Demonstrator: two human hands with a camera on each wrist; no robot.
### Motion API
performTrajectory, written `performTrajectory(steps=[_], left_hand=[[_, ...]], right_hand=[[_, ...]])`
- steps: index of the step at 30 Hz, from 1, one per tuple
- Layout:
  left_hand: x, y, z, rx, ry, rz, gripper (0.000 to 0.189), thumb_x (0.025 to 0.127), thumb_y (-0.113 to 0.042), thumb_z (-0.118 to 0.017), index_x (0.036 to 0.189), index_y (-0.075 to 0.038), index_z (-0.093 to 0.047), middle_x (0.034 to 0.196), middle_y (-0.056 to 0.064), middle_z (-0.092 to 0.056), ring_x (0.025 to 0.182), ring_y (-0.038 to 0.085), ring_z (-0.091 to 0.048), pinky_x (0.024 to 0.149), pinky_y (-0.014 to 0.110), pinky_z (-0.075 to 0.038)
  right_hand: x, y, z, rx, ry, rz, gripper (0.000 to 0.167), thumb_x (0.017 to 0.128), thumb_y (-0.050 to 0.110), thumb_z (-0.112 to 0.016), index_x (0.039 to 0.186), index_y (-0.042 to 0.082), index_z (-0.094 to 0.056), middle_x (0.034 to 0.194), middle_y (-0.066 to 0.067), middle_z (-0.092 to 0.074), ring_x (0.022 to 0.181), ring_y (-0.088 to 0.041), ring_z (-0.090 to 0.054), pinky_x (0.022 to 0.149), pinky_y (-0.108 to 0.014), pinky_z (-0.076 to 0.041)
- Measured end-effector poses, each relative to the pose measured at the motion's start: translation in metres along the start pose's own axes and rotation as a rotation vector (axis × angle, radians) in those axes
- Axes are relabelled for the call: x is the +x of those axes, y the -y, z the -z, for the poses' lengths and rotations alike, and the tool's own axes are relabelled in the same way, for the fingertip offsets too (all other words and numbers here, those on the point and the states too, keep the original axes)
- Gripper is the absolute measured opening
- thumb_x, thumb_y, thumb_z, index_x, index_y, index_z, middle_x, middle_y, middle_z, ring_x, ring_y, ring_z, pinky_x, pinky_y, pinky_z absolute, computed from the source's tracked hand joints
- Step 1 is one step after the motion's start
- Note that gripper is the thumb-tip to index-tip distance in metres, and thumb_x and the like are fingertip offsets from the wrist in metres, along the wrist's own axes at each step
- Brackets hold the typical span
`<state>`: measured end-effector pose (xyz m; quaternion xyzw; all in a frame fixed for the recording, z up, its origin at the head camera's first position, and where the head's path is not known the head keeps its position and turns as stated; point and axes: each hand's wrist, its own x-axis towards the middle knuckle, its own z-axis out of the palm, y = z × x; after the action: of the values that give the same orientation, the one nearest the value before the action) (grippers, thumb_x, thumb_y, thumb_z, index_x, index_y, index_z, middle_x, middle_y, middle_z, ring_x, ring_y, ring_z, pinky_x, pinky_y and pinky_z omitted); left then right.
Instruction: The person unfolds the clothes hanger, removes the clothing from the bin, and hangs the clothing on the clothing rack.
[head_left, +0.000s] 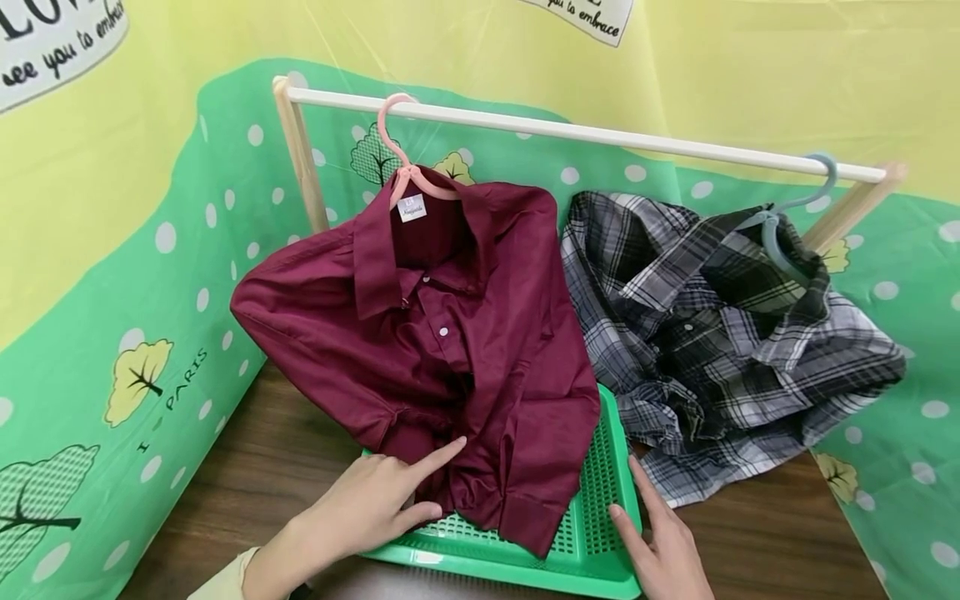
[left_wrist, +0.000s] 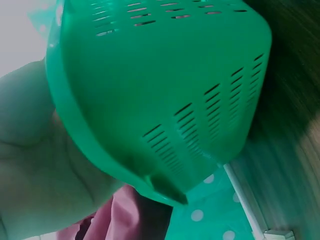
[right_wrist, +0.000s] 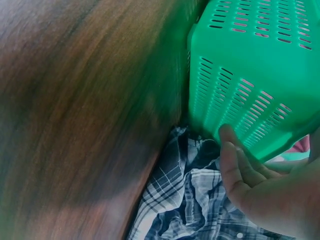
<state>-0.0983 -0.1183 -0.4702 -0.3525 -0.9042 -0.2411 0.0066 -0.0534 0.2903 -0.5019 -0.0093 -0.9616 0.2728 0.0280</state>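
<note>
A maroon shirt [head_left: 517, 333] hangs by a pink hanger [head_left: 392, 133], its lower part lying in a green plastic basket [head_left: 592, 571]. My left hand [head_left: 375, 500] reaches over the basket's left side, index finger extended against the shirt's lower front and thumb spread apart. In the left wrist view, the basket [left_wrist: 115, 90] rim crosses in front of the left hand [left_wrist: 45, 175], hiding its fingers. The right hand [head_left: 663, 537] holds the basket's right rim, thumb inside and fingers outside. The right wrist view shows right-hand [right_wrist: 260, 180] fingers against the slotted outer wall.
A black-and-white plaid shirt [head_left: 720, 367] hangs on a blue-grey hanger [head_left: 817, 187] at the right. Both hangers hook over a white rod [head_left: 570, 131] on wooden supports. Patterned fabric [head_left: 225, 200] stands behind and at the sides of the dark wooden table [head_left: 240, 475].
</note>
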Motion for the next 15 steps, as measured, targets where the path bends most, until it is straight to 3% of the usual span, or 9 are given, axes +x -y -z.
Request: performTrajectory(steps=[4,6,8,10,11,13,15], left_hand=[[-0.0023,0.0001,-0.0034,-0.024,0.118,0.020,0.079,0.106,-0.038,-0.080,0.175,-0.028,-0.044,0.058,-0.017,-0.033,0.054,0.001,-0.032,0.058,0.023,-0.039],[-0.0022,0.0007,-0.0052,-0.044,0.148,0.019,0.077,0.106,-0.036,-0.080,0.174,-0.029,-0.045,0.059,-0.017,-0.032,0.054,0.000,-0.031,0.059,0.022,-0.038],[-0.0013,0.0009,-0.0063,-0.048,0.169,0.020,0.076,0.106,-0.036,-0.080,0.174,-0.031,-0.046,0.065,-0.015,-0.045,0.058,0.001,-0.039,0.061,0.023,-0.043],[0.0006,0.0001,-0.0068,-0.044,0.190,0.029,0.077,0.106,-0.036,-0.080,0.174,-0.032,-0.045,0.084,-0.007,-0.069,0.070,0.006,-0.062,0.069,0.030,-0.056],[0.0019,-0.0004,-0.0070,-0.038,0.200,0.040,0.079,0.106,-0.037,-0.081,0.175,-0.033,-0.044,0.101,0.001,-0.078,0.082,0.013,-0.072,0.077,0.035,-0.062],[0.0048,-0.0012,-0.0074,-0.024,0.223,0.076,0.081,0.105,-0.039,-0.081,0.176,-0.034,-0.041,0.141,0.020,-0.076,0.114,0.031,-0.080,0.096,0.051,-0.066],[0.0068,-0.0016,-0.0076,-0.034,0.243,0.118,0.082,0.106,-0.039,-0.080,0.177,-0.033,-0.040,0.160,0.030,-0.062,0.136,0.045,-0.072,0.107,0.062,-0.062]], right_hand=[[0.0002,-0.0006,-0.0001,0.004,0.014,-0.010,0.075,0.116,0.034,-0.066,0.178,0.007,-0.033,0.168,-0.033,-0.052,0.142,-0.057,-0.064,0.103,-0.066,-0.061],[-0.0002,-0.0009,-0.0005,0.008,0.012,-0.007,0.075,0.116,0.034,-0.066,0.178,0.008,-0.033,0.168,-0.033,-0.052,0.142,-0.057,-0.063,0.104,-0.068,-0.060],[-0.0008,-0.0012,-0.0009,0.009,-0.001,0.006,0.074,0.115,0.033,-0.066,0.178,0.009,-0.034,0.167,-0.033,-0.053,0.142,-0.057,-0.063,0.105,-0.069,-0.059],[-0.0014,-0.0015,-0.0010,0.012,-0.013,0.020,0.073,0.115,0.031,-0.067,0.177,0.008,-0.035,0.167,-0.033,-0.053,0.142,-0.058,-0.063,0.108,-0.072,-0.056],[-0.0015,-0.0015,-0.0010,0.013,-0.015,0.023,0.073,0.115,0.031,-0.067,0.177,0.008,-0.035,0.167,-0.033,-0.053,0.142,-0.058,-0.063,0.108,-0.073,-0.056],[-0.0015,-0.0017,-0.0009,0.015,-0.013,0.022,0.073,0.115,0.031,-0.066,0.177,0.008,-0.034,0.167,-0.033,-0.052,0.143,-0.059,-0.062,0.108,-0.074,-0.055],[-0.0015,-0.0020,-0.0010,0.016,-0.013,0.023,0.073,0.115,0.031,-0.066,0.177,0.008,-0.034,0.167,-0.033,-0.052,0.143,-0.059,-0.062,0.109,-0.074,-0.055]])
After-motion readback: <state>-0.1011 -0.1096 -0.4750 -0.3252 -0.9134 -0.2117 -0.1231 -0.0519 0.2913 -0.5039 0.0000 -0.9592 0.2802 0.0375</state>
